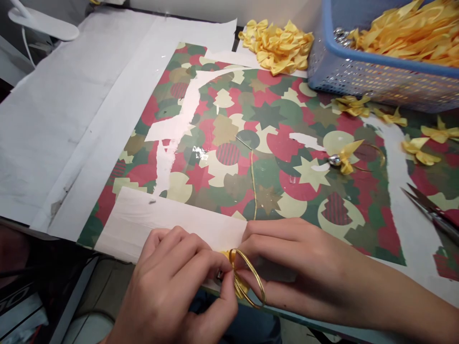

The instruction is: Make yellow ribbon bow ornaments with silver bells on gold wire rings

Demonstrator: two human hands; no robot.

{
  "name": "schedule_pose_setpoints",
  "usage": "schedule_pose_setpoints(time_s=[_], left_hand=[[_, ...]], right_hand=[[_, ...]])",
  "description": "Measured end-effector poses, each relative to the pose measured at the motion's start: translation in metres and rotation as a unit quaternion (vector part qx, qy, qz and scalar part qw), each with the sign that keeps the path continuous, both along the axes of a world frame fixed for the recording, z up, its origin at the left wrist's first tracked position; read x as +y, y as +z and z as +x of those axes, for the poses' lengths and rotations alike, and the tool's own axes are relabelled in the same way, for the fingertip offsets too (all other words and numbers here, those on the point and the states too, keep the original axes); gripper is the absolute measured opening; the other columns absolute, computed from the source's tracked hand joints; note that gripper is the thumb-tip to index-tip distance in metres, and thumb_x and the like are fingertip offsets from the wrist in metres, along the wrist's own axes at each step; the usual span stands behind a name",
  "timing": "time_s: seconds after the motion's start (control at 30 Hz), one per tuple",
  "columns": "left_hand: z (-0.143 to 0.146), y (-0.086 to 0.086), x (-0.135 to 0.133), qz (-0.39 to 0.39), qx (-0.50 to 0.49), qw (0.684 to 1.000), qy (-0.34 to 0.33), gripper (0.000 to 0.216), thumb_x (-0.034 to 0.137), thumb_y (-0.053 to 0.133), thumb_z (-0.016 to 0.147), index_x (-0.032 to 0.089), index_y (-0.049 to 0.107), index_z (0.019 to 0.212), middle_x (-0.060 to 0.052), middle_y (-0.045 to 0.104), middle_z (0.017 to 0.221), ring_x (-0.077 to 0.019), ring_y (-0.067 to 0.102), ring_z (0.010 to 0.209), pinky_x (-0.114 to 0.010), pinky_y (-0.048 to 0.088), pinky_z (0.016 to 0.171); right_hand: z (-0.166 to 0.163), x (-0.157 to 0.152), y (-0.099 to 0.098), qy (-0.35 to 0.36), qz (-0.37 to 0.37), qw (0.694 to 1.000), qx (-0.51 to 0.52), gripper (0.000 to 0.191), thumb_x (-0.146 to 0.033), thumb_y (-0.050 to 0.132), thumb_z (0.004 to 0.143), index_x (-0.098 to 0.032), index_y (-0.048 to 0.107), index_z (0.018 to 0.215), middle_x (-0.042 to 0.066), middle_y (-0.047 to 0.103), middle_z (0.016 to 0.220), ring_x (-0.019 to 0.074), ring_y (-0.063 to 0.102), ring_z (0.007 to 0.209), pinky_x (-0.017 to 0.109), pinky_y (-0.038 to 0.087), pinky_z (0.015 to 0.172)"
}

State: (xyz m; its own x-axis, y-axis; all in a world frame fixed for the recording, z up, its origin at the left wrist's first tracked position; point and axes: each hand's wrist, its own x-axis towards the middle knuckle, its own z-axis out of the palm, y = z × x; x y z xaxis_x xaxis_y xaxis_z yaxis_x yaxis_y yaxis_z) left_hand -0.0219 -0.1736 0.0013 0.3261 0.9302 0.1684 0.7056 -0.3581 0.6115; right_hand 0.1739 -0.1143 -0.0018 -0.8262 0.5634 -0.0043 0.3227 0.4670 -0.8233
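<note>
Over the near table edge, my left hand [179,282] and my right hand [297,263] meet with their fingertips pinched on a yellow ribbon bow [243,288]. A loop of gold cord [254,270] stands out from the bow between both hands. Most of the bow is hidden by the fingers, and a bit of silver shows beside my left thumb. A needle [244,143] lies on the patterned paper, its yellow thread [254,184] running down toward my right hand. To the right lies another bow [346,156] with a silver bell [335,160] and a gold loop.
Christmas-patterned paper [229,188], torn in places, covers the table. A blue basket [380,57] of yellow bows and silver bells stands at the back right, beside a bow pile [279,45]. Scissors [433,210] lie at the right. White paper [89,95] spreads at the left.
</note>
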Motion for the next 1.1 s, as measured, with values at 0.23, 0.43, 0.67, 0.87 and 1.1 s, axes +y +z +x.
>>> schedule_pose_setpoints(time_s=[0.23, 0.43, 0.67, 0.87, 1.1], left_hand=[[-0.001, -0.001, 0.0, -0.002, 0.005, 1.0, 0.003, 0.014, 0.007, 0.063, 0.077, 0.019, 0.057, 0.073, 0.006, 0.059, 0.064, -0.0121, 0.052, 0.061, -0.031, 0.037, 0.063], [-0.001, -0.001, 0.0, -0.001, 0.005, 1.0, 0.01, 0.014, 0.008, 0.061, 0.078, 0.02, 0.057, 0.071, 0.006, 0.058, 0.063, -0.0118, 0.052, 0.06, -0.031, 0.037, 0.063], [-0.003, 0.0, -0.001, -0.011, 0.006, 1.0, 0.014, 0.014, 0.008, 0.062, 0.078, 0.02, 0.057, 0.074, 0.007, 0.057, 0.063, -0.0104, 0.053, 0.059, -0.029, 0.037, 0.063], [-0.001, 0.0, 0.001, -0.017, 0.014, 1.0, 0.016, 0.012, 0.009, 0.061, 0.077, 0.019, 0.056, 0.072, 0.007, 0.055, 0.062, -0.0097, 0.052, 0.058, -0.029, 0.038, 0.061], [-0.011, -0.002, 0.005, 0.115, 0.036, 0.988, -0.095, 0.02, 0.005, 0.055, 0.081, 0.02, 0.068, 0.082, 0.002, 0.055, 0.068, -0.0129, 0.047, 0.064, -0.029, 0.039, 0.059]], right_hand=[[-0.002, -0.002, -0.004, -0.005, 0.019, 1.0, 0.002, 0.015, -0.007, 0.049, 0.086, -0.013, 0.061, 0.08, 0.0, 0.054, 0.069, 0.0086, 0.047, 0.056, 0.018, 0.037, 0.049], [-0.003, -0.001, -0.005, -0.006, 0.019, 1.0, 0.011, 0.015, -0.008, 0.05, 0.087, -0.013, 0.06, 0.078, 0.0, 0.054, 0.068, 0.0082, 0.046, 0.055, 0.018, 0.037, 0.049], [-0.002, -0.002, -0.005, -0.012, 0.015, 1.0, 0.011, 0.014, -0.011, 0.05, 0.089, -0.016, 0.057, 0.078, -0.001, 0.054, 0.069, 0.0086, 0.048, 0.057, 0.018, 0.037, 0.049], [-0.003, -0.003, -0.007, -0.021, 0.022, 1.0, 0.008, 0.014, -0.014, 0.05, 0.089, -0.017, 0.055, 0.076, -0.001, 0.052, 0.066, 0.0086, 0.045, 0.055, 0.019, 0.034, 0.049], [-0.004, -0.004, -0.01, -0.032, -0.001, 0.999, 0.004, 0.013, -0.017, 0.053, 0.089, -0.015, 0.056, 0.077, -0.001, 0.049, 0.07, 0.0082, 0.042, 0.057, 0.02, 0.033, 0.05]])
